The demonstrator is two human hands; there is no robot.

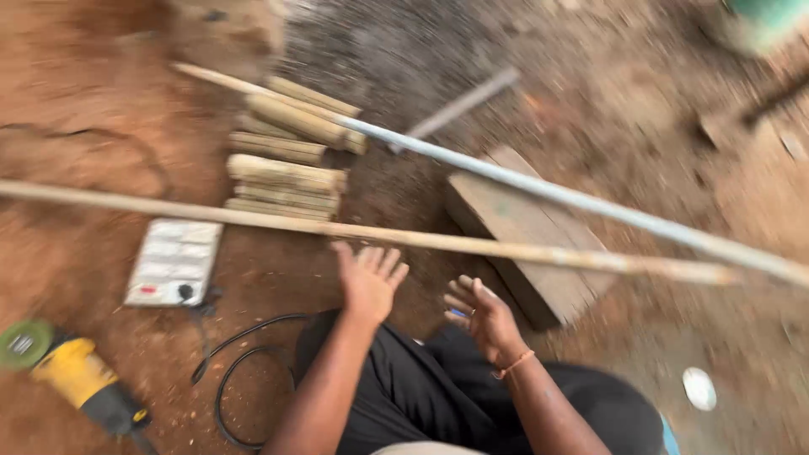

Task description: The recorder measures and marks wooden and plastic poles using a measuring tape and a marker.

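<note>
Long bamboo pole (pixel 354 229): lies across the frame from 9 o'clock toward 3 o'clock, just beyond both hands, touched by neither as far as the blur shows.
Angle grinder (pixel 72 371): yellow, at 8 o'clock on the red dirt ground (pixel 76 109), set aside within reach.
Socket board (pixel 174 261): white, at 9 o'clock, black cable (pixel 244 354) trailing from it.
Cut bamboo pieces (pixel 282 164): stacked at 11 o'clock, grouped out of the way.
Left hand (pixel 368 282): grip open, fingers spread, empty, nearest the pole.
Right hand (pixel 484 318): grip loosely open, palm up, empty.
Wooden block (pixel 527 236): at 2 o'clock; the pole passes over it, likely as a rest.
Grey pipe (pixel 573 198): slants across the block.
</note>
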